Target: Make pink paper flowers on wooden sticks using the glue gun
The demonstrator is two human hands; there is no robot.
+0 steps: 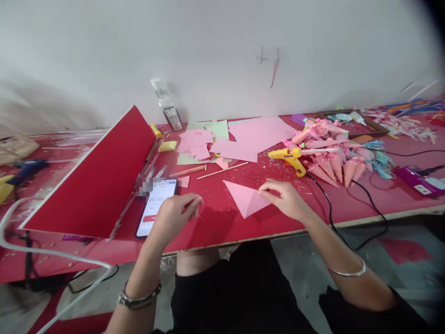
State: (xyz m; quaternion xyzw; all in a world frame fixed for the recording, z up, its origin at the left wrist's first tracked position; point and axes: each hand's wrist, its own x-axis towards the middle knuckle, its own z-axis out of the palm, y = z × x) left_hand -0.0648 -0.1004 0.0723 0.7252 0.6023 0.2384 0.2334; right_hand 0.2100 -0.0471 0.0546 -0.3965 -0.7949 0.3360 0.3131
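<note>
My right hand [285, 199] pinches the right part of a pink paper triangle [243, 198] between thumb and fingers, just above the red tabletop. Its point faces toward me and a crease shows across it. My left hand [179, 211] hovers left of the paper, fingers loosely curled together, with nothing visible in them. It partly covers a phone [158, 199] that shows a running timer. Between the two hands lies bare red table surface [215, 222] with small scraps.
A yellow glue gun [290, 157] with a black cord lies right, against a pile of pink paper cones [330, 162]. Pink sheets [260, 132], cut pieces [196, 143] and a thin stick [222, 170] lie behind. A red board [93, 181] leans left; a bottle [168, 109] stands by the wall.
</note>
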